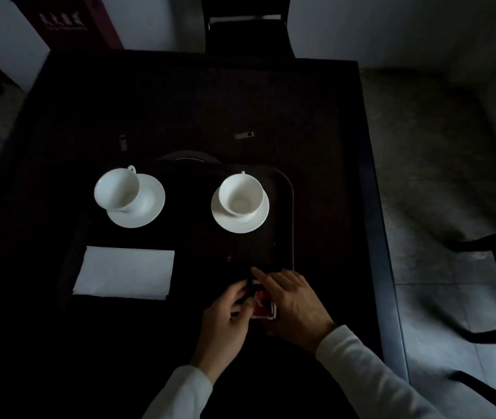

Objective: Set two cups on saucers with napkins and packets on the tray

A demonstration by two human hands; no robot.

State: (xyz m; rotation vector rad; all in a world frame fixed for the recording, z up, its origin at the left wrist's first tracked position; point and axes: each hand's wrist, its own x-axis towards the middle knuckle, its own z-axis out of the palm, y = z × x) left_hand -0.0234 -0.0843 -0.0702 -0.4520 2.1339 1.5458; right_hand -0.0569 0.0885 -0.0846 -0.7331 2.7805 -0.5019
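A dark tray (pixel 286 182) lies on the dark table. Two white cups stand on white saucers on it: the left cup (pixel 116 190) on its saucer (pixel 147 213), the right cup (pixel 240 193) on its saucer (pixel 225 222). A white folded napkin (pixel 124 272) lies in front of the left cup. At the tray's near right edge, my left hand (pixel 228 313) and my right hand (pixel 292 300) both grip red packets (pixel 263 305) between them. The scene is very dim.
A small white stick-shaped item (pixel 243 135) and a small dark item (pixel 123 142) lie on the table behind the tray. A dark plate rim (pixel 189 157) shows at the tray's far edge. A chair (pixel 245 28) stands beyond the table. The table's right edge (pixel 373 207) borders grey floor.
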